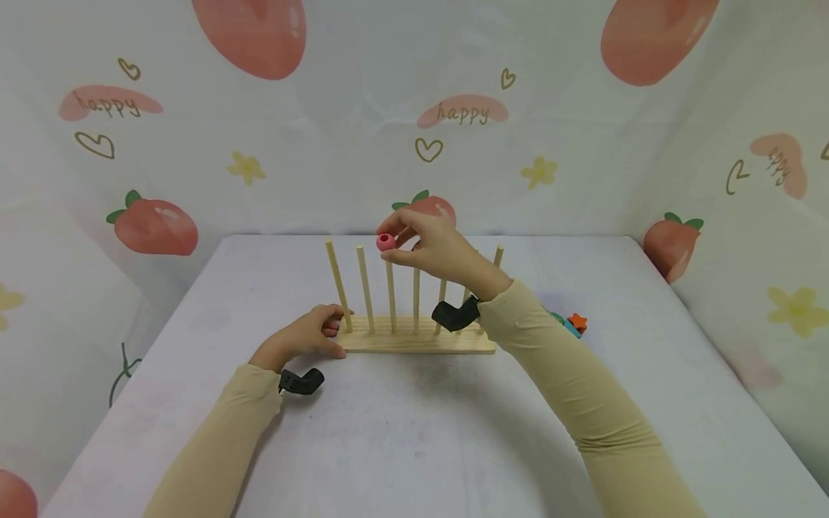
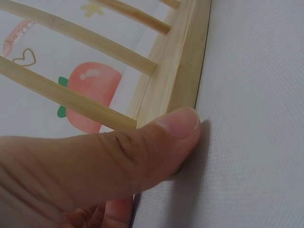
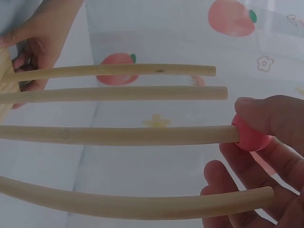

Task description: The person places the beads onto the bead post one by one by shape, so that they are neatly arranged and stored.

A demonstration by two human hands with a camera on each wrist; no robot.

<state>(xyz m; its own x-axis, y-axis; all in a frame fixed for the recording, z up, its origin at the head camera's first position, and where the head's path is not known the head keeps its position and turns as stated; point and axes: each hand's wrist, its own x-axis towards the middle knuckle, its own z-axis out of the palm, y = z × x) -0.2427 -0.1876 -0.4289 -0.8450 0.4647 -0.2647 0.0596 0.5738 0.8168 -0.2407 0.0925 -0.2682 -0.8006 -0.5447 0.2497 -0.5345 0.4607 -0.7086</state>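
Observation:
A pale wooden pegboard (image 1: 417,345) with several upright pegs lies on the table. At its left end, my left hand (image 1: 307,334) grips the base, the thumb (image 2: 161,137) along the front edge and the fingers around the end. My right hand (image 1: 437,248) pinches a round pinkish-red bead (image 1: 385,242) with a hole in it, at the top of the third peg (image 1: 391,295) from the left. In the right wrist view the bead (image 3: 251,135) meets the peg's tip; how far the peg goes inside is hidden. The fourth peg's tip stands close to my curled fingers.
Behind my right forearm, partly hidden, lie small coloured pieces, among them an orange star-shaped piece (image 1: 578,323) and a blue piece (image 1: 571,328). A printed cloth backdrop (image 1: 363,144) stands behind the table. A dark green cord (image 1: 123,370) hangs at the left edge.

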